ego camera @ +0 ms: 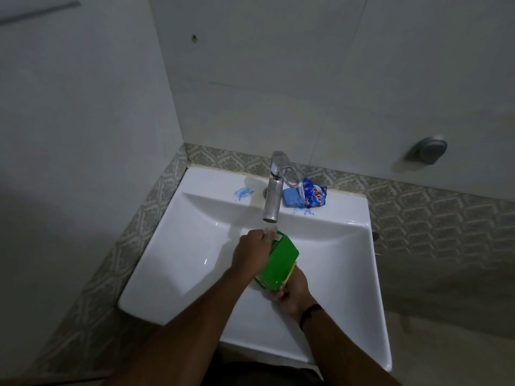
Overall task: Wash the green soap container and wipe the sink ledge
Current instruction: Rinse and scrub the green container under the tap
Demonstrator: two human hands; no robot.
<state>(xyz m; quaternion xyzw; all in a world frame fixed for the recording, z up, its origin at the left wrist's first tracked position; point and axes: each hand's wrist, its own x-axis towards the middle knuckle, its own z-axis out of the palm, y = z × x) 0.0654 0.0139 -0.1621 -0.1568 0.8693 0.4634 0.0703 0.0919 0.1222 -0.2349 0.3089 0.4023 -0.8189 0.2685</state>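
While water runs from the tap (272, 196), I hold the green soap container (279, 264) tilted in the sink (178, 263), just below and in front of the spout. My left hand (252, 253) is closed on its upper, far edge, right where the stream lands, so this is the hand nearer the tap. My right hand (292, 292) is wrapped around the lower, near end, and something yellow, perhaps a sponge, shows between that palm and the container; I cannot tell for sure. Its long axis slopes from the tap down towards me. To rinse the rest, I judge I must slide the lower end up along that line into the stream. Behind the tap, on the sink ledge (345, 207), lie a blue soap packet (305, 196) and blue smears (243, 193), not yet wiped.
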